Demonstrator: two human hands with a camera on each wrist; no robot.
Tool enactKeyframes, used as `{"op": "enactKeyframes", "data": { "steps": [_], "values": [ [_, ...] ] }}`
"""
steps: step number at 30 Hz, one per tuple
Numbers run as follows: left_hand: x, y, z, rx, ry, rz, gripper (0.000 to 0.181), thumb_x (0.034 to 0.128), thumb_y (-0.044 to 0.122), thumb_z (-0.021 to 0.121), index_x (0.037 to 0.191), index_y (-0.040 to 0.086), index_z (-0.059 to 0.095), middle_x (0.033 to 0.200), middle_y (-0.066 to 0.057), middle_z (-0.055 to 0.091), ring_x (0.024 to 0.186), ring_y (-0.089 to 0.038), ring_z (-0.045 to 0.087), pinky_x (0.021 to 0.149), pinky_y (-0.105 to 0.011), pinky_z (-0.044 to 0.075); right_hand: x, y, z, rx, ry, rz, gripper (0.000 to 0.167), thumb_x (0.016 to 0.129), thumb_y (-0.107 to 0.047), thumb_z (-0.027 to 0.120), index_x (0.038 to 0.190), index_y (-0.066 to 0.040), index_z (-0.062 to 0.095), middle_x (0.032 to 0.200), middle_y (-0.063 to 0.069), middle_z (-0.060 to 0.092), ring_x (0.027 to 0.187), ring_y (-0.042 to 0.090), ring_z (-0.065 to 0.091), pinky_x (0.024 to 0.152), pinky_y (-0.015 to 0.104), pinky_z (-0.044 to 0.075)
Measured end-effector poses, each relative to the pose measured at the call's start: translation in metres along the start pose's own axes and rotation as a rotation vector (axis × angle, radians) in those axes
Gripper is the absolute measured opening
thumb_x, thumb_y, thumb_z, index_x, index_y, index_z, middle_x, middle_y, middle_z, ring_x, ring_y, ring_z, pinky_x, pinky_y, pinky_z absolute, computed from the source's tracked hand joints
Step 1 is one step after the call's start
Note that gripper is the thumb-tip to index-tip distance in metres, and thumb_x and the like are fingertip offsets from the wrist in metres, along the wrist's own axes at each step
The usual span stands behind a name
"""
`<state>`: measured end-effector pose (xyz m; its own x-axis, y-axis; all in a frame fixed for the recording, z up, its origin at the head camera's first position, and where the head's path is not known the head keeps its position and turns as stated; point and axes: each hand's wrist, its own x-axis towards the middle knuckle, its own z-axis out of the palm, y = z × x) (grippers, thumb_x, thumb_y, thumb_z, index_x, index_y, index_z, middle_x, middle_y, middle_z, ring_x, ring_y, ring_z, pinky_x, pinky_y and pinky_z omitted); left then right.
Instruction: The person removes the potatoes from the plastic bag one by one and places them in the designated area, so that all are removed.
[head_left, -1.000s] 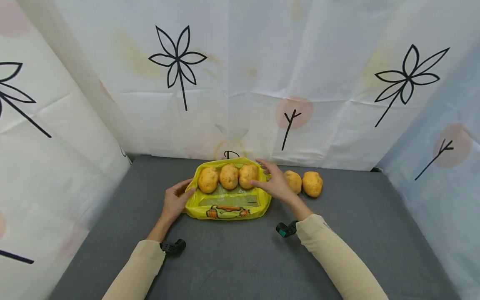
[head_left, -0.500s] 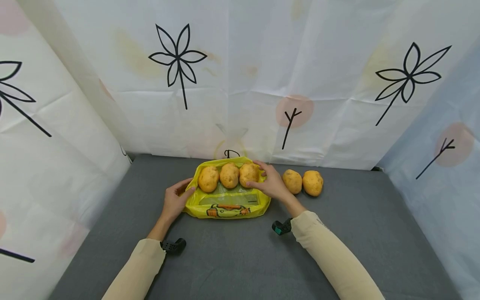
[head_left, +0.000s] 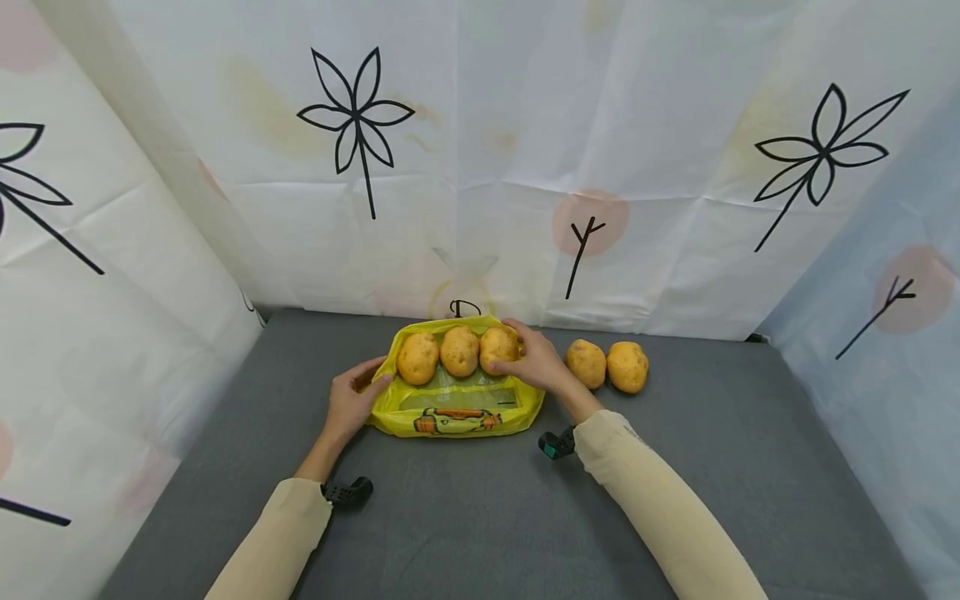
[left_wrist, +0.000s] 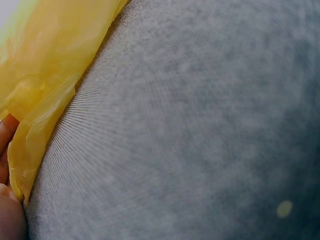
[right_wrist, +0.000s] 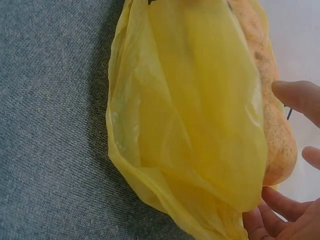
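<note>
A yellow plastic bag (head_left: 456, 402) lies with its mouth open on the grey table. Three potatoes, the left (head_left: 417, 358), middle (head_left: 460, 351) and right (head_left: 498, 347), sit side by side in it. My left hand (head_left: 351, 400) grips the bag's left edge; the left wrist view shows the bag (left_wrist: 55, 60) between thumb and fingers. My right hand (head_left: 543, 367) is spread about the right potato, thumb in front, fingers behind. In the right wrist view, lower fingers of the right hand (right_wrist: 295, 215) touch the bag's end, and a gap shows between another finger and the potato (right_wrist: 280, 145).
Right of the bag, two more potatoes, one (head_left: 586, 363) beside the other (head_left: 627, 367), lie on the grey tabletop (head_left: 450, 517). A white patterned cloth (head_left: 465, 167) hangs behind the table, with further cloth along both sides.
My right hand has moved a little left, its thumb and fingers now closer about the right potato. My left hand, the bag and the potatoes stay essentially where they were.
</note>
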<state>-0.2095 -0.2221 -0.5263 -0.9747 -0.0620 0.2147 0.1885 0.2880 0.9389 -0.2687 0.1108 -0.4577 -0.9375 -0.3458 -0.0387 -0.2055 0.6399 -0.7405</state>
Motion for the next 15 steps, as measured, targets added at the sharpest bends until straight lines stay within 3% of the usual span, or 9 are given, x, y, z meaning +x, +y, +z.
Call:
{"op": "enactKeyframes", "data": {
  "steps": [2,5,9,12,15],
  "values": [
    [0.0,0.001,0.001,-0.008,-0.002,-0.002,0.039,0.0993,0.015,0.069,0.135,0.0,0.065,0.131,-0.022,0.064,0.113,-0.024,0.061,0.083,-0.012,0.048,0.002,0.0,0.002,-0.02,-0.005,0.006,0.084,0.091,-0.033,0.079,0.16,-0.016,0.033,0.154,0.02,0.043,0.139,0.043,0.04,0.108,0.061,0.037],
    [-0.003,0.015,0.001,-0.009,-0.018,-0.02,0.038,0.0997,0.009,0.067,0.135,-0.004,0.062,0.132,-0.025,0.062,0.117,-0.034,0.059,0.084,-0.012,0.047,0.003,-0.001,0.004,-0.037,-0.009,0.016,0.084,0.091,-0.033,0.078,0.16,-0.016,0.033,0.155,0.019,0.042,0.143,0.045,0.034,0.111,0.064,0.031],
    [-0.003,0.013,0.0,0.003,-0.019,-0.012,0.039,0.0998,0.014,0.067,0.135,-0.001,0.063,0.132,-0.022,0.064,0.114,-0.02,0.061,0.085,-0.014,0.048,0.005,-0.002,0.008,-0.04,-0.01,0.03,0.083,0.091,-0.033,0.078,0.16,-0.017,0.034,0.154,0.019,0.042,0.144,0.047,0.03,0.109,0.064,0.035],
    [0.0,-0.002,-0.001,0.002,-0.008,0.012,0.04,0.099,0.021,0.07,0.135,0.003,0.066,0.131,-0.017,0.065,0.108,-0.007,0.06,0.085,-0.014,0.049,0.006,-0.001,0.011,-0.049,-0.004,0.038,0.083,0.091,-0.033,0.079,0.159,-0.018,0.035,0.15,0.02,0.046,0.136,0.046,0.042,0.1,0.06,0.045],
    [0.0,-0.001,-0.001,0.002,-0.009,0.011,0.04,0.0988,0.02,0.07,0.134,0.003,0.066,0.131,-0.018,0.065,0.109,-0.009,0.06,0.085,-0.014,0.049,0.007,0.0,0.014,-0.055,0.008,0.04,0.083,0.091,-0.033,0.079,0.159,-0.018,0.035,0.143,0.022,0.049,0.124,0.042,0.05,0.093,0.057,0.049]
  ]
}}
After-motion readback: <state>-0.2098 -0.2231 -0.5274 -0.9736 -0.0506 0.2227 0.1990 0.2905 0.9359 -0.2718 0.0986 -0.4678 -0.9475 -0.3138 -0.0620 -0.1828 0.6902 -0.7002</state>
